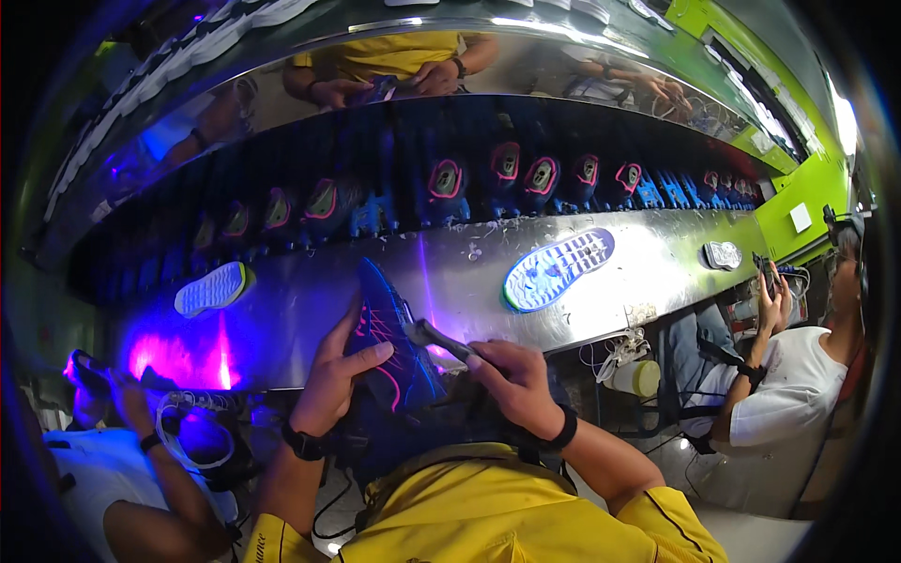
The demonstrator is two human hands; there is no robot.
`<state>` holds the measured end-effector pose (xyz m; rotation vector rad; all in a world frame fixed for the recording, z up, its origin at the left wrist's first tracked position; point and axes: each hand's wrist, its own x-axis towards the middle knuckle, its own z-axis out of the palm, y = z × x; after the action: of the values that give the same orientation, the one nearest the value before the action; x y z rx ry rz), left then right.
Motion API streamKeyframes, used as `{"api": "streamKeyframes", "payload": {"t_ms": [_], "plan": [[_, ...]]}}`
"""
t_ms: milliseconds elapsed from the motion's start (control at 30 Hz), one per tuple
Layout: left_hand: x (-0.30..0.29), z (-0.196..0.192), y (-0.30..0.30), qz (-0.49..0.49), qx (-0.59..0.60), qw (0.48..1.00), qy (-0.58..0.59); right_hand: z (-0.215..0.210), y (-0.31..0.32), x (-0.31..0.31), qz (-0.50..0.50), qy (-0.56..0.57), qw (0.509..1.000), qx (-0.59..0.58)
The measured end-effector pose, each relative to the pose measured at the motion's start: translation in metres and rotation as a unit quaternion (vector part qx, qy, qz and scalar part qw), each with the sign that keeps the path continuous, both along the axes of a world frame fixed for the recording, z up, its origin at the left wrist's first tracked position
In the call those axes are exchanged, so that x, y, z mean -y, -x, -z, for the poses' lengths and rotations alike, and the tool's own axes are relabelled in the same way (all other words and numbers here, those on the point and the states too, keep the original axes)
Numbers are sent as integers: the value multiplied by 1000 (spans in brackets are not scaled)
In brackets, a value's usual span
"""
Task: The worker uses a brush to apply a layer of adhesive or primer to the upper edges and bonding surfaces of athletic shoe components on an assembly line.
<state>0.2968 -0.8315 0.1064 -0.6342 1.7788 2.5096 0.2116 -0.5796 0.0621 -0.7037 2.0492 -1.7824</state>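
My left hand [328,383] grips a dark blue shoe upper [377,305] with pink lines along its side, thumb lying across it. The upper is tilted, toe end pointing away from me, just off the near edge of the metal bench. My right hand [523,387] is closed round the handle of a brush [441,340]. The brush's head meets the right side of the upper; whether the bristles press on it I cannot tell. Beyond my right hand lies a white and blue shoe sole [560,269] on the bench.
Another sole [211,289] lies left on the metal bench [460,258], and a smaller one [723,255] far right. Behind runs a dark rack with several shoe uppers [446,178]. One person [788,375] works at right, another [122,479] at left. A pale tub [638,377] stands below the edge.
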Motion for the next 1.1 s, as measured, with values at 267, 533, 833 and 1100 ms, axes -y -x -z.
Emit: {"api": "streamKeyframes", "payload": {"t_ms": [267,533,833,1100], "plan": [[4,4,-3,117,-61,981,142,-19,10,-8,52,-26,994,-94],[3,0,-4,124,-34,987,99,-23,17,-5,50,-46,989,-132],[12,-9,2,41,14,999,13,-33,11,-18,-42,-24,996,-81],[18,-18,14,20,17,1000,-10,-42,17,-33,-81,-64,995,-9]]}}
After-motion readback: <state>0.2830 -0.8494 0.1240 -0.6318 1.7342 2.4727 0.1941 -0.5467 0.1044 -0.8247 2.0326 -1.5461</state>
